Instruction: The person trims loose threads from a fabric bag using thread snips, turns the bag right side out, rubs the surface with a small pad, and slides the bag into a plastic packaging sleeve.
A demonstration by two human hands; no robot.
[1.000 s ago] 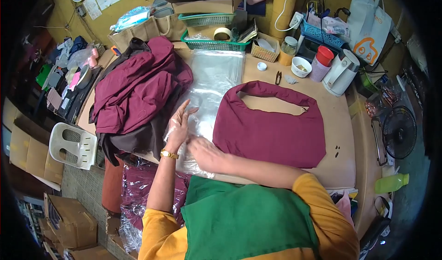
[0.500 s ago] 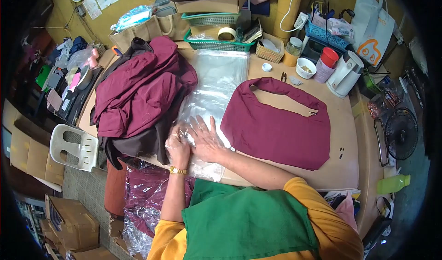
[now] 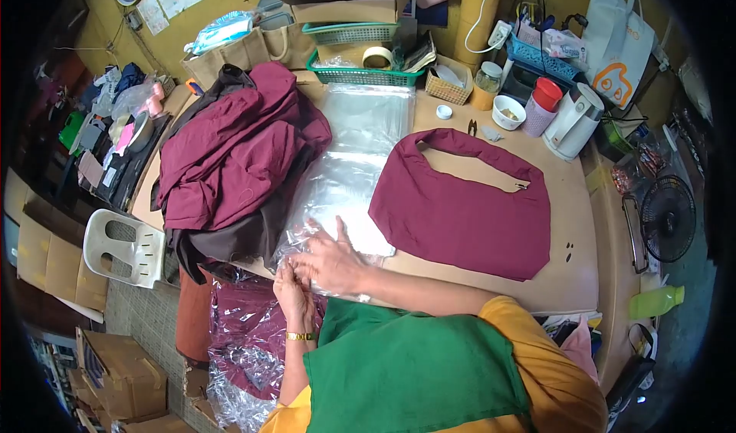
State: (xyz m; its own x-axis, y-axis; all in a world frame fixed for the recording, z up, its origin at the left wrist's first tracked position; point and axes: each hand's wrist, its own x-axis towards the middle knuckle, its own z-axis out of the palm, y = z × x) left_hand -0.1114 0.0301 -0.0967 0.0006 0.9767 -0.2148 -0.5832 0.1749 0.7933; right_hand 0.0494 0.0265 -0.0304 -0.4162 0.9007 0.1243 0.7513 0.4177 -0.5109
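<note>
A clear plastic bag [image 3: 307, 195] lies over a stack of clear plastic sheets or bags [image 3: 368, 115] on the table. At the bag's near-left corner, my left hand [image 3: 294, 295], with a gold watch at the wrist, is closed with the fingertips pinching the plastic. My right hand [image 3: 333, 264] rests on the bag close by, fingers apart and pointing left. To the right of my hands a maroon shoulder bag [image 3: 468, 222] lies flat, its strap looped away from me. Left of the plastic is a heap of maroon fabric [image 3: 230, 157] with dark brown cloth [image 3: 230, 245] under it.
Green baskets [image 3: 360, 74] and a cardboard box [image 3: 345, 7] stand at the back. A jar [image 3: 487, 84], a white bowl [image 3: 509, 112] and a white kettle [image 3: 575, 122] line the back right. Plastic-wrapped maroon items [image 3: 245, 333] sit below the table edge; a white plastic chair [image 3: 126, 247] stands left.
My left hand has drawn back toward me, pulling the plastic bag's corner nearer the table edge. My right hand has shifted slightly toward me, its fingers now pointing left.
</note>
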